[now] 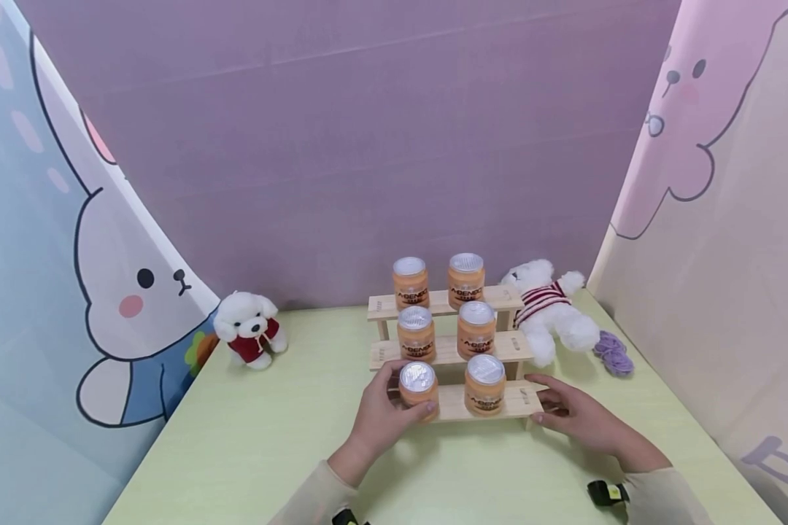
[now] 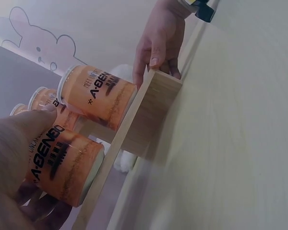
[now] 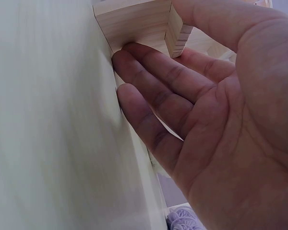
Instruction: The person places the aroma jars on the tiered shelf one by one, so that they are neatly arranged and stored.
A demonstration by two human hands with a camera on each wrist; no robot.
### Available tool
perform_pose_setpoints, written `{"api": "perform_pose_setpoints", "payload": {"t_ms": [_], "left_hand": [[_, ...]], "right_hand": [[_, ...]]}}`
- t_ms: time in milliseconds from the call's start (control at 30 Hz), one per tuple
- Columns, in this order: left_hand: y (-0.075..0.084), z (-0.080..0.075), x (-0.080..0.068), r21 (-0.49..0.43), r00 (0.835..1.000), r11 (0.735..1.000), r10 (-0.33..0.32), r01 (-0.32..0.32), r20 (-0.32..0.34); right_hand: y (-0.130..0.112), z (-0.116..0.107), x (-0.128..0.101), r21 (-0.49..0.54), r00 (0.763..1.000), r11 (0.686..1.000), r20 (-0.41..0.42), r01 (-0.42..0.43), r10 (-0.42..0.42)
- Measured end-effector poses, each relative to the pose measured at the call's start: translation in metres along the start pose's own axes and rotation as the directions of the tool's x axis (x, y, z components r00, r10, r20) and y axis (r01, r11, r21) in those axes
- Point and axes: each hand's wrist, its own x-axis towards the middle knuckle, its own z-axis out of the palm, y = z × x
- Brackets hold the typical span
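Observation:
A three-step wooden display stand (image 1: 451, 405) holds several orange cans with clear-looking silvery lids, two on each step. My left hand (image 1: 382, 415) grips the left can (image 1: 419, 395) on the lowest step, thumb at its front and fingers round its far side; in the left wrist view this can (image 2: 67, 165) stands on the plank. To its right is the other lowest-step can (image 1: 484, 390), untouched. My right hand (image 1: 581, 421) holds the right end of the lowest step. In the right wrist view, its fingers (image 3: 168, 81) reach beneath the plank, with the thumb at the plank's end.
A white toy dog (image 1: 249, 332) in a red top sits at the left on the pale green table (image 1: 236, 452). Behind the stand's right end a white teddy bear (image 1: 558, 324) leans, with purple yarn (image 1: 613, 354) beside it. Cartoon-printed cloths flank a purple backdrop (image 1: 368, 146).

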Motion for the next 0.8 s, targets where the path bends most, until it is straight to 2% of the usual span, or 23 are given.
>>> {"api": "perform_pose_setpoints", "payload": {"t_ms": [467,800], "left_hand": [[-0.0055,-0.0077,-0.0077,0.000,0.999,1.000,-0.003,0.003,0.032],[-0.0097,-0.0046,-0.0053,0.006,1.000,1.000,0.008,-0.008,0.014]], "right_hand": [[0.0009,0.0008,0.0003,0.005,1.000,1.000,0.001,0.010,-0.010],[0.0036,0.0003,0.0007,-0.013,1.000,1.000,-0.004,-0.019,0.019]]}}
